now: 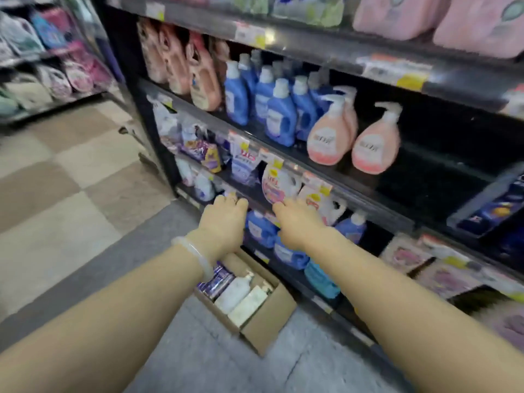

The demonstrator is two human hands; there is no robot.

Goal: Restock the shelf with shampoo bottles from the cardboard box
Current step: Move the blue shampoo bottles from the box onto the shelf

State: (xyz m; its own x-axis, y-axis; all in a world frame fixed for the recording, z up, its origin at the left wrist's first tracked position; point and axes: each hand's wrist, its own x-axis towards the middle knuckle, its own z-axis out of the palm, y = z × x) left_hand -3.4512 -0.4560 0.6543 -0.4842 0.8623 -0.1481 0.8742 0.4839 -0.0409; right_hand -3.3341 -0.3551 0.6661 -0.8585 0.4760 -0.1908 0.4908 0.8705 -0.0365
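Shampoo bottles (241, 296) in the cardboard box (266, 324) look rigid, heavy, slippery; grip mid-body, as both hands, left (224, 222) and right (297, 222), reach empty with fingers relaxed.

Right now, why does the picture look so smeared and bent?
Head view: motion blur smears the pink pump bottles and labels; the wide lens bows the shelf edges; glare spots one price tag; the cardboard box stays fairly legible.
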